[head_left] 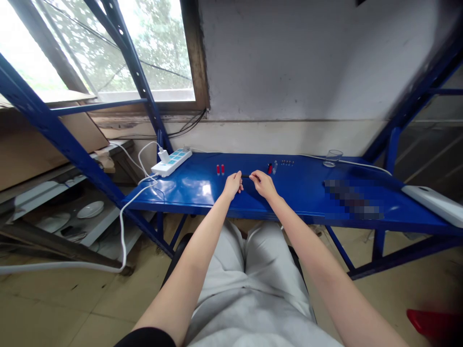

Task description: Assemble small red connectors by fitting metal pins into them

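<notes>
Above the blue table (191,193), a thin black rod-shaped piece (245,176) stretches between my two hands, its ends hidden by the fingers. My left hand (233,184) is closed around one end. The fingertips of my right hand (263,183) pinch the other end. Left of my hands, two small red pieces with clear ends (220,169) stand side by side. Just beyond my right hand are a small red-and-black piece (269,168) and a clear piece (275,167). Several tiny silvery pieces (287,163) lie in a row farther right.
A white power strip (172,162) with a plug and cable sits at the table's left end. On the right are a clear glass (332,158), a pixelated dark object (350,200) and a white flat device (432,198). Blue frame posts (392,149) rise at both sides.
</notes>
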Motion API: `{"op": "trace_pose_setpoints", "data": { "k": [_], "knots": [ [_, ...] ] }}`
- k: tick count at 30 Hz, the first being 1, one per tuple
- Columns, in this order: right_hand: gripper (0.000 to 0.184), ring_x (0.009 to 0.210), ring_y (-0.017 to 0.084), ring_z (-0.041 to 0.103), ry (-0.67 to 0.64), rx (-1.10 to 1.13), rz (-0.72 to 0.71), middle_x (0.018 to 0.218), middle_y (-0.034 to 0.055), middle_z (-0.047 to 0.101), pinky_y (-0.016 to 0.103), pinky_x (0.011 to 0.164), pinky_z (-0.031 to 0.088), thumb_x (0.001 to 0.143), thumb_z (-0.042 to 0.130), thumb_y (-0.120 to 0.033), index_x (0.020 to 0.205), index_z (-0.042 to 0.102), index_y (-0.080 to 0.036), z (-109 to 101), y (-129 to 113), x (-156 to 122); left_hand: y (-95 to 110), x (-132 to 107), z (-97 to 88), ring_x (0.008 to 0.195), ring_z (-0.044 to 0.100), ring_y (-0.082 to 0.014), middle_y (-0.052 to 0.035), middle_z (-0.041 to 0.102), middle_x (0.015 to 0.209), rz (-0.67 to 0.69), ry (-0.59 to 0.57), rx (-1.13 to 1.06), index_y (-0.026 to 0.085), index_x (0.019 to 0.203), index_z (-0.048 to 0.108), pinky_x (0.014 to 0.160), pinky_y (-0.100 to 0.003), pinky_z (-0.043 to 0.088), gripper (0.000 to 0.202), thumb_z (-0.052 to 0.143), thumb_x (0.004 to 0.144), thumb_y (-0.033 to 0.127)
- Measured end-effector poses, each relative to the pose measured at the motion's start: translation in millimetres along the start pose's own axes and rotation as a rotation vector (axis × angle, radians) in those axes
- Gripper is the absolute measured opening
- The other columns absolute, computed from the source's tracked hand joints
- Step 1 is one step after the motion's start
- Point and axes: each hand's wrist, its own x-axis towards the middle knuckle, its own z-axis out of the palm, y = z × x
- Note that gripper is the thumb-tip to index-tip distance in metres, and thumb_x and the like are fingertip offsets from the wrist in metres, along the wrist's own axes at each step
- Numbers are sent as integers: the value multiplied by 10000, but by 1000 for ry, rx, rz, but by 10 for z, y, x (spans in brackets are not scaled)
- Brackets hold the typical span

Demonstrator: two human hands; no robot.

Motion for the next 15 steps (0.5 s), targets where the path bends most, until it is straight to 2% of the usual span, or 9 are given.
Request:
{"op": "trace_pose_setpoints", "data": {
  "k": [9, 11, 15],
  "knots": [
    [261, 700, 174, 514, -14, 9, -1, 782, 62, 580, 284, 655, 389, 892, 360, -381, 800, 529, -206, -10, 20, -6, 72, -29, -7, 332, 427, -55, 44, 401, 437, -73, -2, -53, 161, 569, 405, 328, -174, 286, 406, 441, 847, 455],
    [236, 670, 163, 507, -16, 33, 27, 805, 57, 581, 280, 636, 393, 882, 379, -382, 840, 529, -204, -1, 44, -11, 79, -32, -9, 346, 440, -50, 29, 456, 492, -61, 4, -52, 147, 614, 448, 332, -171, 298, 380, 445, 850, 444],
    [244, 613, 142, 497, 2, 93, 80, 865, 57, 588, 281, 612, 409, 861, 410, -396, 955, 518, -199, 11, 75, -18, 83, -36, -13, 402, 486, -35, -16, 581, 724, -6, -16, -56, 136, 765, 503, 337, -159, 313, 239, 482, 851, 358]
  ]
}}
